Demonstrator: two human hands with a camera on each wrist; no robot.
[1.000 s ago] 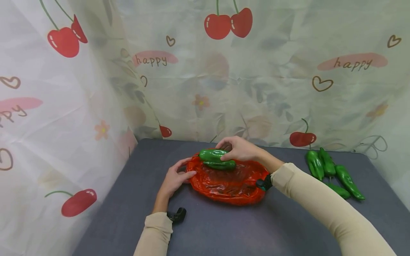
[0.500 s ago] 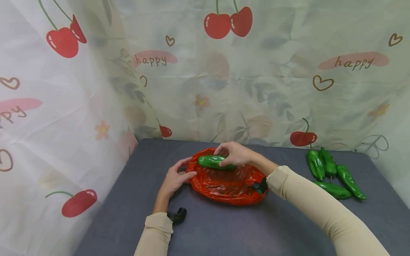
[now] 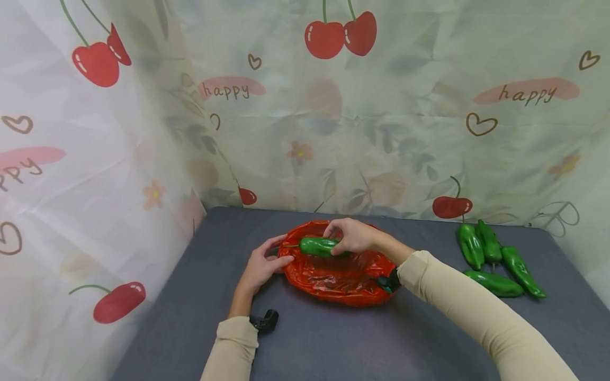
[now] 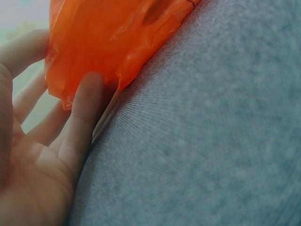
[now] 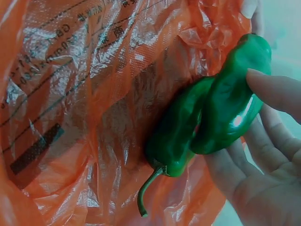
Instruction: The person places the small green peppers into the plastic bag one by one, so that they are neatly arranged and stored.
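The fingers [image 4: 87, 106] of the left hand [image 3: 259, 267] are set apart, resting against the outside of the red plastic bag [image 3: 329, 288] at its left end; no firm pinch shows. Should they slip away, the thin wall — it looks too limp to stand unaided — could sag inward and narrow the mouth. The bag lies spread on the dark grey table [image 3: 333, 344], open side up, crinkled and glossy; the right wrist view renders it orange, with dark print.

Within its rim, toward the left, is the held pepper [image 3: 314, 247], thin stem pointing left, its right part gripped between the thumb and fingers of the right hand [image 3: 356, 235]. The skin looks slick, so a loosened hold might let it roll over the second pepper [image 5: 176, 125], which it partly overlaps in the right wrist view. Both are deep green, shiny and gently furrowed, the second with a curved stem.

At the bag's right rim sits the black wrist camera [image 3: 388, 282] — near enough, I judge, that a careless lift could drag the plastic along. Well apart to the right, a swing of the sleeve [image 3: 472, 307] could scatter the loose peppers [image 3: 523, 272], four glossy green ones bunched on the table.
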